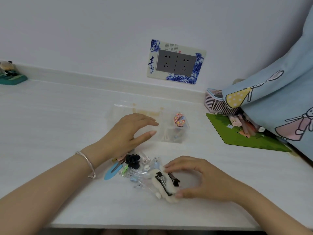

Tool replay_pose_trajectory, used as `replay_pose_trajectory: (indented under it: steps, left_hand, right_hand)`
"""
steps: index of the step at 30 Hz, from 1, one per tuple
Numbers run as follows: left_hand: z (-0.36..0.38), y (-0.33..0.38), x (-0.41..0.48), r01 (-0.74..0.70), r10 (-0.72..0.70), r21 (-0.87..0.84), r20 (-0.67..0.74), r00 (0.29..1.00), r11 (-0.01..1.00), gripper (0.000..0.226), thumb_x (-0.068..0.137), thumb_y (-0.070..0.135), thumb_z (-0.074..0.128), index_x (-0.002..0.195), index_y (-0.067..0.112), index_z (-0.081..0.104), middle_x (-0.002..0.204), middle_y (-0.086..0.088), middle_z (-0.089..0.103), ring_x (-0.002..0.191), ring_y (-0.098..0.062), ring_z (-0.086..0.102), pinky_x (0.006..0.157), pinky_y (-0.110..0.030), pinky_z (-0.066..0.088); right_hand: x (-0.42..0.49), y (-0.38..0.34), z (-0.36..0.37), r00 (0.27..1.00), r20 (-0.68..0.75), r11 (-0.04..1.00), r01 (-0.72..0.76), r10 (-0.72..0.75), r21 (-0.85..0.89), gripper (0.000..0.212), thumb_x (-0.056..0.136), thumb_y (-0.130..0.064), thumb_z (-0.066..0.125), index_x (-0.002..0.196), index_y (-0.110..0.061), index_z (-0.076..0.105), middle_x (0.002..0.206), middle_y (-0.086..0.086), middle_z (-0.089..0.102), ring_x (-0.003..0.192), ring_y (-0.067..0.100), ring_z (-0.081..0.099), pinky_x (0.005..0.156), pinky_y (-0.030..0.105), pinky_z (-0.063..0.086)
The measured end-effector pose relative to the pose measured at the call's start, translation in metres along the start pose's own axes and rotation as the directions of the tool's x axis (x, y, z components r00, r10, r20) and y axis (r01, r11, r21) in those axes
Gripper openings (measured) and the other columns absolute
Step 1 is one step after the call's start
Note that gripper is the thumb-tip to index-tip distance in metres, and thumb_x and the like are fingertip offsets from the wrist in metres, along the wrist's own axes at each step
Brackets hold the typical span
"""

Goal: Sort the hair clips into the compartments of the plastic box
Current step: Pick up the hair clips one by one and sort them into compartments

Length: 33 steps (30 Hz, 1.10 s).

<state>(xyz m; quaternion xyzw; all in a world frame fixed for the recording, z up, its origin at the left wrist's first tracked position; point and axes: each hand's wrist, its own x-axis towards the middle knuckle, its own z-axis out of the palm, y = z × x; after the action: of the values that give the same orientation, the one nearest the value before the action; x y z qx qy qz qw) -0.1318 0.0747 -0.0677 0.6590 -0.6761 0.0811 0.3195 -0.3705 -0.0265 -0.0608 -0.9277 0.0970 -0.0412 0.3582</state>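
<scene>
A clear plastic box [171, 138] with compartments stands on the white table, holding a floral pink clip [179, 120] at its right side. In front of it lies a pile of hair clips: a blue flat clip [111, 172], a black claw clip [133, 161] and several clear ones [142, 173]. My right hand [201, 178] pinches a fluffy white clip [165, 185] with black metal backs between thumb and fingers. My left hand [128, 133] hovers with relaxed fingers over the box's left part and holds nothing.
A green mat [245, 138] with pens lies at the right, beside a pink basket [215, 102]. A blue cartoon-print cloth [279, 92] hangs over the right side. A small figurine [8, 72] sits far left. A wall socket [176, 62] is behind the box.
</scene>
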Motion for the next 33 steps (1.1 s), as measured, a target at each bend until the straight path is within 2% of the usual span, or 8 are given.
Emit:
replay_pose_trajectory:
  steps: [3, 10, 14, 19, 22, 25, 28, 33]
  left_hand:
    - [0.002, 0.001, -0.001, 0.008, -0.008, 0.004, 0.008, 1.000, 1.000, 0.046, 0.090, 0.054, 0.034, 0.121, 0.028, 0.057, 0.123, 0.011, 0.060, 0.117, -0.004, 0.048, 0.103, -0.025, 0.032]
    - [0.003, 0.002, -0.004, 0.030, -0.031, 0.006, 0.027, 0.999, 1.000, 0.048, 0.089, 0.056, 0.032, 0.122, 0.030, 0.057, 0.127, 0.012, 0.058, 0.119, -0.002, 0.045, 0.103, -0.023, 0.029]
    - [0.002, 0.003, -0.005, 0.060, -0.060, -0.019, 0.023, 0.998, 0.998, 0.050, 0.089, 0.057, 0.032, 0.129, 0.032, 0.050, 0.130, 0.014, 0.055, 0.120, -0.002, 0.045, 0.104, -0.026, 0.031]
    - [0.001, 0.001, -0.005, 0.084, -0.084, -0.007, 0.015, 0.996, 0.996, 0.053, 0.088, 0.059, 0.030, 0.132, 0.033, 0.046, 0.131, 0.014, 0.054, 0.121, -0.001, 0.044, 0.103, -0.023, 0.029]
    - [0.000, 0.001, -0.006, 0.081, -0.081, -0.013, 0.006, 0.997, 0.997, 0.054, 0.088, 0.060, 0.030, 0.131, 0.033, 0.047, 0.129, 0.016, 0.054, 0.117, 0.006, 0.040, 0.100, -0.016, 0.025]
    - [0.000, 0.000, -0.005, 0.074, -0.074, -0.011, -0.007, 0.997, 0.997, 0.054, 0.087, 0.061, 0.028, 0.130, 0.034, 0.047, 0.128, 0.019, 0.053, 0.113, 0.013, 0.036, 0.098, -0.008, 0.023]
    - [0.000, -0.002, -0.004, 0.066, -0.066, -0.017, -0.014, 0.998, 0.998, 0.053, 0.088, 0.061, 0.028, 0.129, 0.034, 0.049, 0.127, 0.019, 0.054, 0.113, 0.012, 0.037, 0.098, -0.009, 0.023]
    - [-0.001, -0.004, -0.003, 0.063, -0.063, -0.014, -0.014, 0.998, 0.998, 0.049, 0.090, 0.058, 0.031, 0.128, 0.034, 0.049, 0.126, 0.019, 0.054, 0.118, 0.005, 0.042, 0.101, -0.017, 0.027]
  right_hand:
    - [-0.005, 0.000, 0.005, 1.000, -0.008, 0.997, 0.012, -0.013, -0.081, 0.057, 0.065, -0.039, 0.082, 0.118, -0.038, 0.061, 0.125, -0.025, 0.055, 0.121, -0.009, 0.045, 0.103, 0.007, 0.028]
    - [-0.004, 0.004, 0.010, 0.989, -0.146, 0.994, 0.022, -0.038, -0.108, 0.034, 0.076, -0.038, 0.072, 0.110, -0.042, 0.065, 0.113, -0.026, 0.066, 0.106, -0.007, 0.058, 0.096, 0.018, 0.045]
    - [0.008, -0.005, -0.003, 0.919, -0.386, 0.994, 0.104, -0.083, 0.034, 0.021, 0.080, -0.031, 0.068, 0.100, -0.035, 0.065, 0.084, -0.012, 0.075, 0.073, 0.000, 0.064, 0.074, 0.015, 0.047]
    - [0.061, -0.011, -0.062, 0.784, -0.621, 0.962, 0.170, -0.001, 0.214, 0.012, 0.082, -0.021, 0.066, 0.082, -0.020, 0.054, 0.066, 0.016, 0.068, 0.060, 0.006, 0.060, 0.064, 0.019, 0.047]
    - [0.097, -0.004, -0.079, 0.786, -0.617, 0.980, 0.092, 0.038, 0.176, 0.009, 0.084, -0.019, 0.066, 0.080, -0.014, 0.060, 0.071, 0.001, 0.068, 0.060, -0.001, 0.061, 0.062, 0.010, 0.047]
    - [0.119, 0.008, -0.080, 0.851, -0.523, 0.995, -0.005, 0.057, 0.101, 0.012, 0.083, -0.025, 0.068, 0.077, -0.017, 0.063, 0.073, -0.004, 0.069, 0.068, 0.005, 0.064, 0.069, 0.020, 0.050]
    - [0.130, 0.020, -0.075, 0.915, -0.396, 0.997, -0.077, 0.071, 0.002, 0.016, 0.082, -0.031, 0.069, 0.077, -0.016, 0.067, 0.083, -0.004, 0.068, 0.062, -0.008, 0.057, 0.064, 0.016, 0.044]
    - [0.136, 0.026, -0.075, 0.915, -0.392, 0.881, -0.259, 0.093, -0.396, 0.014, 0.087, -0.038, 0.060, 0.090, -0.030, 0.071, 0.102, -0.008, 0.049, 0.105, 0.012, 0.038, 0.091, 0.028, 0.023]
